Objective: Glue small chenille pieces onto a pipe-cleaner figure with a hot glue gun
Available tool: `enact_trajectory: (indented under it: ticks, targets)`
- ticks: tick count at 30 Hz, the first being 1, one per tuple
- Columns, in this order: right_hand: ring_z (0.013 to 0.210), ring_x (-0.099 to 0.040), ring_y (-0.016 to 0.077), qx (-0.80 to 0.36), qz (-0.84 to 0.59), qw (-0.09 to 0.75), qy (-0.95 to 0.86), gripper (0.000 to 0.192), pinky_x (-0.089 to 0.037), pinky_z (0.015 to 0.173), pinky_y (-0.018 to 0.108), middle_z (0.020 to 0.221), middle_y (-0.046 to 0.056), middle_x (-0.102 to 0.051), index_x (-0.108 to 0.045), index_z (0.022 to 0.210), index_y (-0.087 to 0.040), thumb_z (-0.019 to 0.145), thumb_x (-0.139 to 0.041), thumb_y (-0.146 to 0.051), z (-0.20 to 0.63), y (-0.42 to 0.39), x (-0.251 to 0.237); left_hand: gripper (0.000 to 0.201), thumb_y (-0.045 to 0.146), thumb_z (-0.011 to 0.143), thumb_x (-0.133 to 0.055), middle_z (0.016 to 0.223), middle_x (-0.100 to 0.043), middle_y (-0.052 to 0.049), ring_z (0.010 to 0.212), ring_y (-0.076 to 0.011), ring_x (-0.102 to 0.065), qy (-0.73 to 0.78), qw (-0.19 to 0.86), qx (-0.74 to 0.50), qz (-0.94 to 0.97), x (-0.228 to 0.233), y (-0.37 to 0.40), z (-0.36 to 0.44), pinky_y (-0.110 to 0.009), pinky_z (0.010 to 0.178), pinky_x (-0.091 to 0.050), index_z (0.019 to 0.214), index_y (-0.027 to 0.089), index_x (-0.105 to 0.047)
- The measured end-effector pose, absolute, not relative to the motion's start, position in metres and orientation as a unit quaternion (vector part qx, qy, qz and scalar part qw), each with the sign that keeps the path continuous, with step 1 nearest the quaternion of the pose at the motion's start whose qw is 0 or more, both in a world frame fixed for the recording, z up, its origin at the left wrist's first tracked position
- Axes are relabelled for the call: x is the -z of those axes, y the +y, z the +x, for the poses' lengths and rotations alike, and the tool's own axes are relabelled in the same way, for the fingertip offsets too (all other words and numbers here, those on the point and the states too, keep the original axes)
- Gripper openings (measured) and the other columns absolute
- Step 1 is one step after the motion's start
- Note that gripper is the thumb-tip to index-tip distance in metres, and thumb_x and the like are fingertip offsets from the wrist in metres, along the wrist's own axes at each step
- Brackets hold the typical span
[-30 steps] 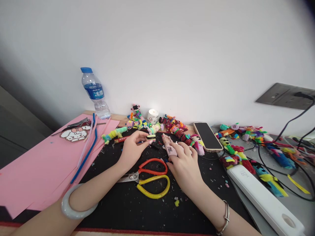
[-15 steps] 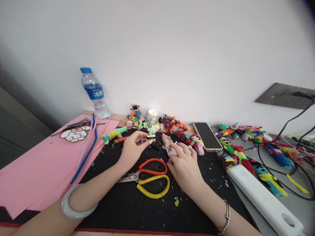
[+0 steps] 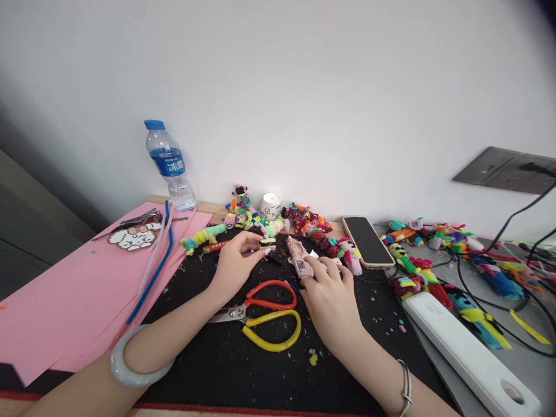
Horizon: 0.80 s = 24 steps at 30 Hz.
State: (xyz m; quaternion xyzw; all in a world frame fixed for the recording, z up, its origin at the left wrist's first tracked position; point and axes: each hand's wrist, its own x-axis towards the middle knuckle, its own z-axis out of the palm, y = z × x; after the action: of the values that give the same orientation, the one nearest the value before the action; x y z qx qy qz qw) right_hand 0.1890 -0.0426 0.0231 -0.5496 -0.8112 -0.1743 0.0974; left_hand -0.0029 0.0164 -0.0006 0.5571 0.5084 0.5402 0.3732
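Observation:
My left hand pinches a small fuzzy piece with yellow and black bands, held between thumb and fingertips over the black mat. Beside it, my right hand has its fingers curled over a pale pink glue gun. The gun's stained nozzle end points away from me, and its handle is mostly hidden under my fingers. Between my forearms lie scissors with one red and one yellow handle loop, their blades partly hidden by my left forearm.
Colourful pipe-cleaner dolls line the back, near a white paper cup and a phone. Pink sheets with pipe cleaners and a water bottle stand left. A long white device, cables and more dolls occupy the right.
My right hand has shifted slightly on the glue gun, and its fingers have moved a little to the right. The left hand still pinches the small fuzzy piece.

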Motion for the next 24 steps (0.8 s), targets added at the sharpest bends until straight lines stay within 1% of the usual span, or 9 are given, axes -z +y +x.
enact_trajectory:
  ticks: [6, 9, 14, 16, 18, 21, 24]
  targets:
    - [0.108, -0.048, 0.0289, 0.166, -0.553, 0.100, -0.810, 0.011, -0.033, 0.089, 0.045, 0.122, 0.006, -0.061, -0.070, 0.082, -0.019, 0.079, -0.061, -0.014, 0.190, -0.040, -0.018, 0.023, 0.027, 0.068, -0.070, 0.085, -0.068, -0.004, 0.082, -0.0191, -0.066, 0.505, 0.379, -0.541, 0.555, 0.001, 0.016, -0.002, -0.034, 0.080, -0.051, 0.086, 0.017, -0.059]
    - [0.109, -0.048, 0.0289, 0.153, -0.538, 0.126, -0.819, 0.012, -0.032, 0.088, 0.045, 0.123, 0.007, -0.060, -0.068, 0.080, -0.018, 0.079, -0.059, -0.011, 0.191, -0.037, -0.016, 0.024, 0.028, 0.068, -0.070, 0.085, -0.068, -0.004, 0.082, -0.0193, -0.066, 0.507, 0.382, -0.539, 0.553, 0.001, 0.016, -0.002, -0.034, 0.080, -0.051, 0.086, 0.017, -0.059]
    - [0.105, -0.052, 0.0250, 0.093, -0.509, 0.230, -0.824, 0.010, -0.034, 0.085, 0.040, 0.120, 0.007, -0.061, -0.065, 0.079, -0.019, 0.082, -0.057, -0.013, 0.192, -0.032, -0.012, 0.024, 0.028, 0.070, -0.070, 0.088, -0.068, -0.005, 0.085, -0.0196, -0.066, 0.507, 0.389, -0.530, 0.558, 0.001, 0.015, -0.002, -0.035, 0.083, -0.051, 0.089, 0.017, -0.058]
    - [0.101, -0.055, 0.0225, 0.067, -0.488, 0.287, -0.822, 0.009, -0.036, 0.084, 0.038, 0.114, 0.006, -0.064, -0.064, 0.084, -0.019, 0.083, -0.057, -0.013, 0.193, -0.029, -0.011, 0.024, 0.028, 0.070, -0.069, 0.089, -0.068, -0.005, 0.086, -0.0193, -0.066, 0.500, 0.394, -0.528, 0.562, 0.001, 0.015, -0.002, -0.035, 0.083, -0.051, 0.090, 0.018, -0.058]
    - [0.095, -0.058, 0.0202, 0.046, -0.466, 0.336, -0.818, 0.010, -0.037, 0.083, 0.036, 0.103, 0.005, -0.068, -0.062, 0.088, -0.018, 0.084, -0.055, -0.013, 0.194, -0.027, -0.010, 0.024, 0.027, 0.071, -0.068, 0.089, -0.068, -0.004, 0.086, -0.0185, -0.066, 0.490, 0.400, -0.525, 0.570, 0.002, 0.014, -0.001, -0.035, 0.083, -0.051, 0.090, 0.018, -0.058]
    - [0.085, -0.061, 0.0183, 0.028, -0.439, 0.379, -0.814, 0.011, -0.040, 0.078, 0.034, 0.087, 0.003, -0.070, -0.061, 0.091, -0.018, 0.085, -0.054, -0.012, 0.195, -0.024, -0.008, 0.025, 0.027, 0.071, -0.069, 0.090, -0.067, -0.004, 0.086, -0.0182, -0.066, 0.473, 0.424, -0.513, 0.577, 0.003, 0.014, 0.000, -0.034, 0.083, -0.052, 0.091, 0.018, -0.058]
    - [0.082, -0.062, 0.0177, 0.016, -0.419, 0.409, -0.810, 0.012, -0.045, 0.075, 0.031, 0.085, 0.004, -0.069, -0.060, 0.092, -0.018, 0.085, -0.053, -0.011, 0.197, -0.022, -0.007, 0.027, 0.026, 0.070, -0.070, 0.089, -0.067, -0.004, 0.086, -0.0185, -0.066, 0.457, 0.455, -0.498, 0.579, 0.003, 0.013, 0.002, -0.034, 0.082, -0.052, 0.092, 0.018, -0.058]
